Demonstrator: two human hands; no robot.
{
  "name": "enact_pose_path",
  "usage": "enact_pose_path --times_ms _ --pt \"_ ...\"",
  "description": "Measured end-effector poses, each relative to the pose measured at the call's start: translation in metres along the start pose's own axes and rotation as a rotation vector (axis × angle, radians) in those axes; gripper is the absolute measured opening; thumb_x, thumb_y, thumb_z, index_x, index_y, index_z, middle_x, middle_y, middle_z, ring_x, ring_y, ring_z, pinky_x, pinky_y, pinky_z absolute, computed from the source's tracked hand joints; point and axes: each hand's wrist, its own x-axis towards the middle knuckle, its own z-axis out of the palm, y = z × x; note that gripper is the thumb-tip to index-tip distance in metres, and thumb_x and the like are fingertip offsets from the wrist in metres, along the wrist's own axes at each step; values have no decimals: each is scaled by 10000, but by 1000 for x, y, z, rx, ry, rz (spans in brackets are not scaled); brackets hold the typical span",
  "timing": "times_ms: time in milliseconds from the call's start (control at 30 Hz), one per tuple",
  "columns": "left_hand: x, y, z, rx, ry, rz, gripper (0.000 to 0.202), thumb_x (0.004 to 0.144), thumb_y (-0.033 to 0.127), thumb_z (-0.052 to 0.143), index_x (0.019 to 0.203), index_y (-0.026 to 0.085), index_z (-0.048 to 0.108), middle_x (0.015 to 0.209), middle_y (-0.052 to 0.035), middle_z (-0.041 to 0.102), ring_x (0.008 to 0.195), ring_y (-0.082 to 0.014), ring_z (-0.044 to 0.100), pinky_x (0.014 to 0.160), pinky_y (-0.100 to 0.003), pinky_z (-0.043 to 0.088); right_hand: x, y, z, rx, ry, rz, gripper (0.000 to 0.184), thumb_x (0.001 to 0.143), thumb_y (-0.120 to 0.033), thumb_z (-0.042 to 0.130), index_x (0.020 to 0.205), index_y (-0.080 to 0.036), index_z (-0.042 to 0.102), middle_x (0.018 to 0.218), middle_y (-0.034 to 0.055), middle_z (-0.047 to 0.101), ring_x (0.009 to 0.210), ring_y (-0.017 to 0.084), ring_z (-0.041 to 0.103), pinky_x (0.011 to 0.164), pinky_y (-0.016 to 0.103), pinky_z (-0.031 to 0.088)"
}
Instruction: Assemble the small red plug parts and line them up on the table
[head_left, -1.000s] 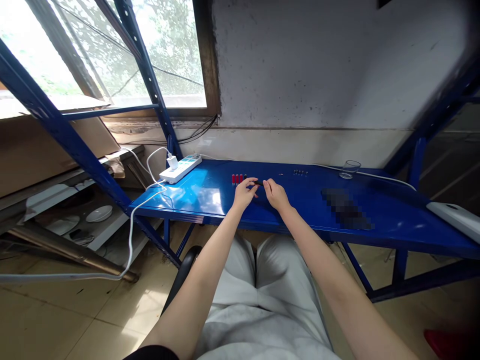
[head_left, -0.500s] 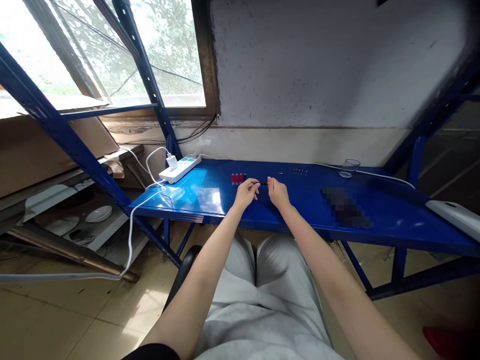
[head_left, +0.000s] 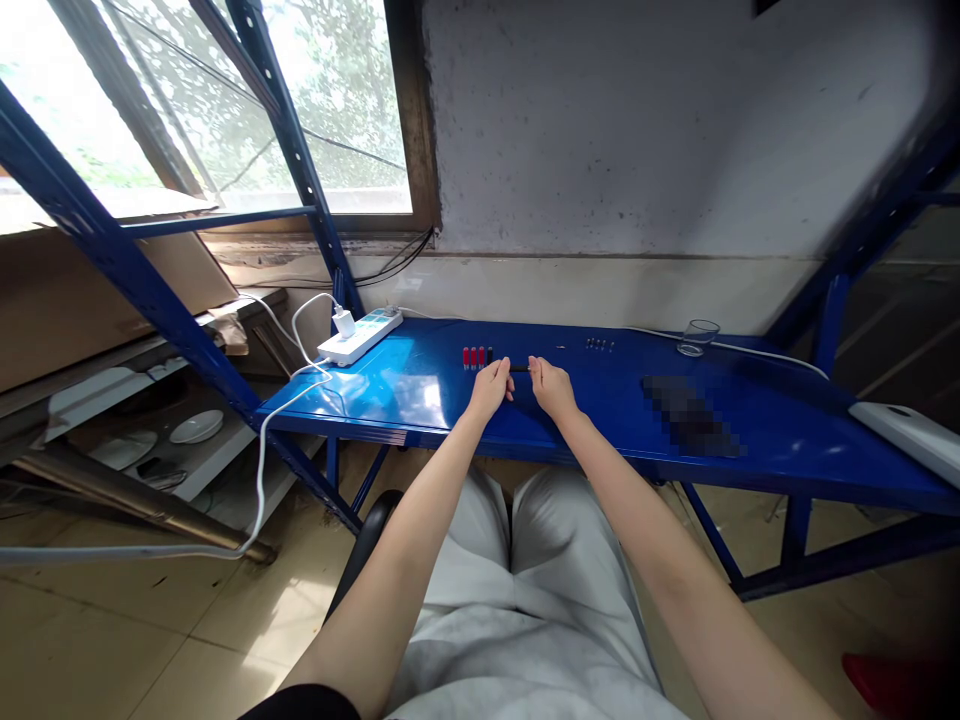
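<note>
Over the blue table my left hand (head_left: 490, 388) and my right hand (head_left: 553, 387) are both closed on a thin black rod (head_left: 520, 368), which spans the short gap between them. The rod lies roughly level; its ends are hidden in my fingers, and its kind is too small to tell. Just behind my left hand stands a row of small red cylinders (head_left: 473, 357) with pale ends, and a small black cylinder (head_left: 490, 356) beside them. Farther back to the right are several tiny metallic pieces (head_left: 600, 345).
The blue table (head_left: 600, 420) carries a white power strip (head_left: 361, 336) with a plug at the left. At the right are a drinking glass (head_left: 697, 338), a blurred dark flat object (head_left: 690, 415) and a white object (head_left: 907, 436). A white cable (head_left: 262, 470) hangs off the left edge.
My right hand has shifted slightly left, closer to my left hand, and its grip on the rod has changed a little. The fingers of my left hand have curled in more.
</note>
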Motion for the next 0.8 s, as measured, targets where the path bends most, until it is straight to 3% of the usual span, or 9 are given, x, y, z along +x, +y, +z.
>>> enact_pose_path --times_ms 400,800 --pt "-3 10 -4 -44 0 -85 542 835 543 371 478 148 472 442 -20 523 373 -86 487 466 -225 367 -1 1 0 9 -1 -22 533 928 -489 100 686 -193 472 552 42 503 480 144 464 494 253 259" --pt "1 4 -2 -105 13 -119 546 815 587 373 526 139 488 490 -30 553 398 -75 490 428 -194 336 -1 -2 -5 38 -5 -13 513 923 -507 126 687 -200 462 576 43 532 501 142 485 501 244 273"
